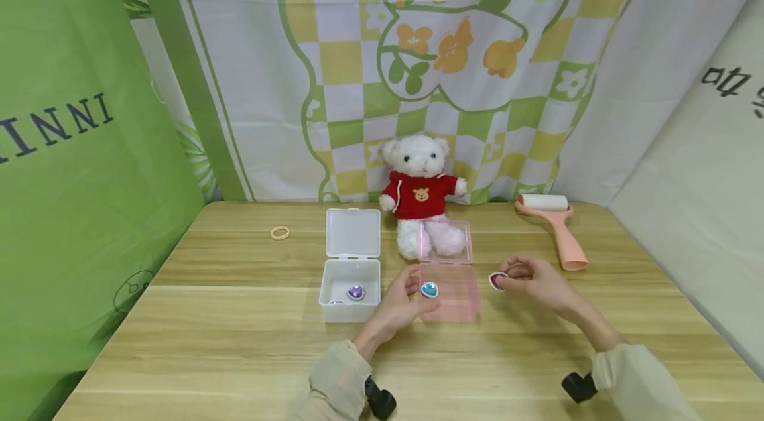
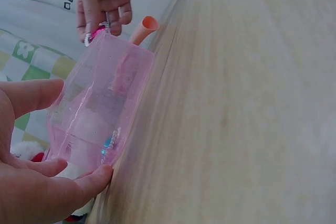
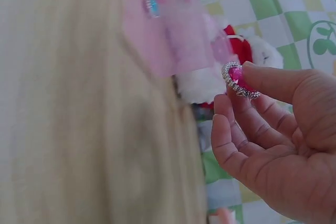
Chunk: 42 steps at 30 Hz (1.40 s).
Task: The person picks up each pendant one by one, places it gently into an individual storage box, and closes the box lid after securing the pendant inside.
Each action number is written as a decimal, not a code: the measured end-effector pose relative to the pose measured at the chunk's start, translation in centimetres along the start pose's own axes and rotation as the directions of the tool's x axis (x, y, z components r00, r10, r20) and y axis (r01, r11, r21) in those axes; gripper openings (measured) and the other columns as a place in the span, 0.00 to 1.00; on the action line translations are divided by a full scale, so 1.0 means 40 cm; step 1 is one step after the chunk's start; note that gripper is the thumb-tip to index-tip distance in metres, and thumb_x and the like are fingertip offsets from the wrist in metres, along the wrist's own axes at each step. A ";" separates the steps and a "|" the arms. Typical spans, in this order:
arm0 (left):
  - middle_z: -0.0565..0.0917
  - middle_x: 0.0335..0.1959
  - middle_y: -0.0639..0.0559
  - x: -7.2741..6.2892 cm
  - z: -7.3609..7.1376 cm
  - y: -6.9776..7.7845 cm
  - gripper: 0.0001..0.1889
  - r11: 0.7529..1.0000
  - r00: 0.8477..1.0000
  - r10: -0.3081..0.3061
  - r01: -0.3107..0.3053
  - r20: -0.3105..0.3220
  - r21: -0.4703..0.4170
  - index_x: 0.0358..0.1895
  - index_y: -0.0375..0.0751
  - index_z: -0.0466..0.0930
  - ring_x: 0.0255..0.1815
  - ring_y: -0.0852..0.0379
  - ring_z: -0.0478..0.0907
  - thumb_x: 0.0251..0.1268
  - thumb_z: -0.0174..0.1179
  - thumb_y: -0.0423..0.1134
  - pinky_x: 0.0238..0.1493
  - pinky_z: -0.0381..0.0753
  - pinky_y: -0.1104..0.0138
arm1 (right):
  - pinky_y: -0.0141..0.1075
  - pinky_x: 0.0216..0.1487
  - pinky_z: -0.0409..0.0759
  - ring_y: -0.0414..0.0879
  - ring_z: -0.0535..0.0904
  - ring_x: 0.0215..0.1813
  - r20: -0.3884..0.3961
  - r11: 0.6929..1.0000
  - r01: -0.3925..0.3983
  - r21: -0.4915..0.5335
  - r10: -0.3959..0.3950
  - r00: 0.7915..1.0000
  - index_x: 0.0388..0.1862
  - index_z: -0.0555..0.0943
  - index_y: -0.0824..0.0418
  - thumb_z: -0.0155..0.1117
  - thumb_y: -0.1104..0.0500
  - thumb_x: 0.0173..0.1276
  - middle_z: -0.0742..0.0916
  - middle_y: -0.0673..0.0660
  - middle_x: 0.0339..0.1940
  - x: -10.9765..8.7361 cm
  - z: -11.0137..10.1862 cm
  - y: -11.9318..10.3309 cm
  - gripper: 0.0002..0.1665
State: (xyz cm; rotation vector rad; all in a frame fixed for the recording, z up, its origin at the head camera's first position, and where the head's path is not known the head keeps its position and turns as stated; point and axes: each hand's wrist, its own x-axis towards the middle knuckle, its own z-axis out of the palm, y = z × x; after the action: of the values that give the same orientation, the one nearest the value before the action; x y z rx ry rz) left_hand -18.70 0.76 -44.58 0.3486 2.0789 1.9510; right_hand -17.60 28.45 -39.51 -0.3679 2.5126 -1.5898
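In the head view, my right hand (image 1: pixel 540 282) pinches a deep-pink gem (image 3: pixel 237 80) with a silver beaded rim between thumb and fingers, just right of the pink clear box (image 1: pixel 456 295). My left hand (image 1: pixel 396 305) holds that box by its left side, thumb and fingers spread along the wall. Its lid (image 1: pixel 447 242) stands raised. A blue gem (image 1: pixel 429 290) lies inside at the left, also visible through the wall in the left wrist view. Left of it, a white box (image 1: pixel 352 312) with its lid up contains a purple gem (image 1: pixel 356 292) and another, partly hidden gem.
A white teddy bear (image 1: pixel 420 192) in a red hoodie sits behind the boxes. A pink-handled lint roller (image 1: pixel 558 229) lies at the back right, a yellowish ring (image 1: pixel 280 233) at the back left. Printed curtains (image 1: pixel 334 63) hang behind the wooden table (image 1: pixel 239 341).
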 end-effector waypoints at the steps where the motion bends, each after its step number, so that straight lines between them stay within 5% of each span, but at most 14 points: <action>1: 0.70 0.59 0.35 0.001 -0.001 -0.001 0.39 1.000 1.000 -0.001 0.001 0.000 0.000 0.68 0.36 0.62 0.61 0.38 0.66 0.50 0.69 0.30 0.62 0.66 0.47 | 0.37 0.39 0.82 0.41 0.80 0.36 -0.002 1.000 -0.004 0.001 0.004 1.000 0.45 0.71 0.74 0.64 0.63 0.66 0.84 0.58 0.33 0.006 0.001 -0.008 0.17; 16: 0.70 0.59 0.33 -0.001 -0.001 -0.004 0.40 1.000 1.000 0.015 -0.015 -0.002 0.001 0.68 0.34 0.61 0.61 0.37 0.66 0.49 0.68 0.28 0.62 0.66 0.47 | 0.46 0.46 0.82 0.44 0.83 0.40 0.117 0.999 -0.004 0.037 0.000 0.993 0.48 0.69 0.77 0.64 0.65 0.65 0.86 0.63 0.38 0.095 0.045 -0.087 0.20; 26: 0.70 0.59 0.33 0.003 0.001 -0.002 0.39 1.000 1.000 0.009 -0.009 -0.002 0.012 0.68 0.33 0.61 0.62 0.37 0.66 0.51 0.68 0.28 0.63 0.65 0.47 | 0.48 0.43 0.83 0.43 0.82 0.37 0.206 0.996 -0.007 0.093 -0.012 0.979 0.45 0.69 0.77 0.62 0.69 0.65 0.86 0.61 0.35 0.137 0.087 -0.074 0.15; 34: 0.72 0.58 0.34 0.003 -0.001 0.001 0.37 1.000 0.999 0.028 -0.028 0.015 -0.014 0.68 0.34 0.62 0.61 0.37 0.66 0.52 0.67 0.27 0.62 0.65 0.47 | 0.31 0.34 0.77 0.41 0.79 0.33 0.243 0.977 0.125 -0.173 -0.081 0.967 0.37 0.76 0.69 0.69 0.67 0.59 0.84 0.55 0.28 0.160 0.102 -0.084 0.11; 42: 0.71 0.59 0.33 0.001 -0.002 0.003 0.38 1.000 1.000 0.022 -0.022 0.018 -0.018 0.68 0.34 0.61 0.61 0.38 0.66 0.52 0.68 0.28 0.61 0.66 0.47 | 0.31 0.33 0.77 0.44 0.79 0.33 0.356 0.935 0.198 -0.295 -0.085 0.931 0.36 0.79 0.68 0.70 0.69 0.56 0.85 0.55 0.28 0.183 0.102 -0.087 0.10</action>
State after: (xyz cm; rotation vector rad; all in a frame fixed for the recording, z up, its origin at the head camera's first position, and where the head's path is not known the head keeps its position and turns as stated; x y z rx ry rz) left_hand -18.77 0.72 -44.45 0.3861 2.0530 1.9703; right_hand -23.14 21.43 -38.08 -0.8087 2.5097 -1.0282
